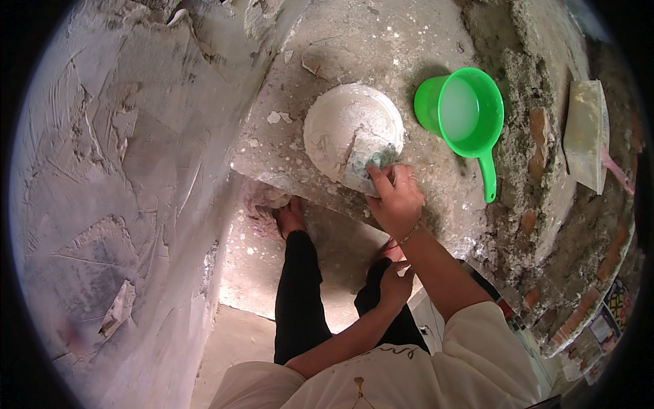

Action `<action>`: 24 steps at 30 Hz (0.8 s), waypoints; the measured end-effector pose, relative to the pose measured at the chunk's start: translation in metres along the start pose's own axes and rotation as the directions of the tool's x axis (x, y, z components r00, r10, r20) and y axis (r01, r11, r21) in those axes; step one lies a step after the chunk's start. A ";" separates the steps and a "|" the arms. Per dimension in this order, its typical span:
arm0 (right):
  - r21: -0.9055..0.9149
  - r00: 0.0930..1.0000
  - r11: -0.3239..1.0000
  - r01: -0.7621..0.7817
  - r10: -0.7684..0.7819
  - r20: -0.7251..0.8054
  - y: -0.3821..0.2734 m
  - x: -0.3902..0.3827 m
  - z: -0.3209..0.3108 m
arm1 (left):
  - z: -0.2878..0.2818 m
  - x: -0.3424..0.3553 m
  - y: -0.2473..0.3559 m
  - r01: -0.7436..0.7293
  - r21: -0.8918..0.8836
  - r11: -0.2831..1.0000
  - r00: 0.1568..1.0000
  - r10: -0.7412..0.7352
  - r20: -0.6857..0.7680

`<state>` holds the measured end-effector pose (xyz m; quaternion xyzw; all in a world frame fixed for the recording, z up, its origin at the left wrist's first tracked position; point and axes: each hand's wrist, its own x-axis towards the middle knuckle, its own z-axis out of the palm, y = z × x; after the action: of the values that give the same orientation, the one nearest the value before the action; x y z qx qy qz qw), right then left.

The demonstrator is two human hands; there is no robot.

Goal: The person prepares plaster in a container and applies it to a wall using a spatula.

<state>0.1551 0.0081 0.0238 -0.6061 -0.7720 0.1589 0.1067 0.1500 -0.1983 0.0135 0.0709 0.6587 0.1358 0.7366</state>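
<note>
My right hand (398,198) is closed on a flat scraper (360,161) coated with white plaster, with greenish patches near my fingers. The blade lies over the near right part of a round white tub (308,131) holding white plaster. Hidden in my grip, the scraper's handle cannot be seen. Lower down, my left hand (396,285) hovers close to my right forearm, by my knee. Its thumb and a finger show apart and nothing is visible in it; the other fingers are partly hidden.
A green long-handled dipper (492,109) with cloudy whitish liquid stands right of the tub on a speckled concrete step (422,37). A plaster-smeared wall (109,204) rises at left. Rough brickwork (535,146) and a whitish flat-sided container (584,136) line the right. My feet rest on a lower step.
</note>
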 end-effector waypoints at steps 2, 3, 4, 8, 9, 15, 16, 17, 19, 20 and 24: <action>0.002 1.000 1.000 -0.014 0.014 -0.001 0.003 -0.001 0.002 | 0.000 -0.003 0.009 0.005 0.006 1.000 1.000 -0.005 -0.003; 0.004 1.000 1.000 -0.016 0.016 0.002 0.004 -0.002 0.004 | 0.000 -0.005 0.011 0.013 -0.001 1.000 1.000 -0.013 -0.001; 0.004 1.000 1.000 -0.019 0.019 0.005 0.005 -0.003 0.003 | 0.000 -0.005 0.012 0.021 -0.008 1.000 1.000 -0.021 0.002; 0.236 0.997 0.971 -0.044 0.058 -0.049 -0.005 0.005 -0.022 | 0.000 0.001 0.000 -0.005 -0.009 1.000 1.000 0.005 0.021; 0.400 0.994 0.914 -0.071 0.096 -0.043 -0.004 0.008 -0.034 | 0.000 0.002 -0.002 -0.015 -0.008 1.000 1.000 0.015 0.006; 0.713 0.842 0.574 -0.403 0.537 0.043 0.028 0.089 -0.116 | 0.000 0.014 -0.031 -0.092 -0.008 0.996 0.996 0.092 -0.001; 0.621 0.791 0.577 -0.531 0.601 0.118 0.043 0.106 -0.118 | 0.001 0.014 -0.030 -0.092 -0.002 0.996 0.996 0.092 0.000; 0.607 0.766 0.534 -0.588 0.609 0.206 0.067 0.116 -0.114 | 0.005 0.014 -0.028 -0.099 0.003 0.995 0.995 0.099 0.015; 0.514 0.817 0.639 -0.572 0.498 0.289 0.135 0.122 -0.084 | 0.007 0.011 -0.022 -0.051 -0.036 0.998 0.999 0.052 0.016; 0.422 0.879 0.774 -0.472 0.379 0.290 0.177 0.121 -0.073 | 0.010 0.010 -0.019 -0.039 -0.048 0.998 0.999 0.040 0.027; 0.582 0.546 0.081 -0.809 0.470 0.693 0.135 0.137 -0.084 | 0.000 0.013 -0.020 -0.027 -0.022 0.999 1.000 0.027 -0.007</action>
<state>0.2741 0.1801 0.0474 -0.6980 -0.2189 0.6558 0.1865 0.1534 -0.2133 -0.0043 0.0709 0.6587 0.1533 0.7332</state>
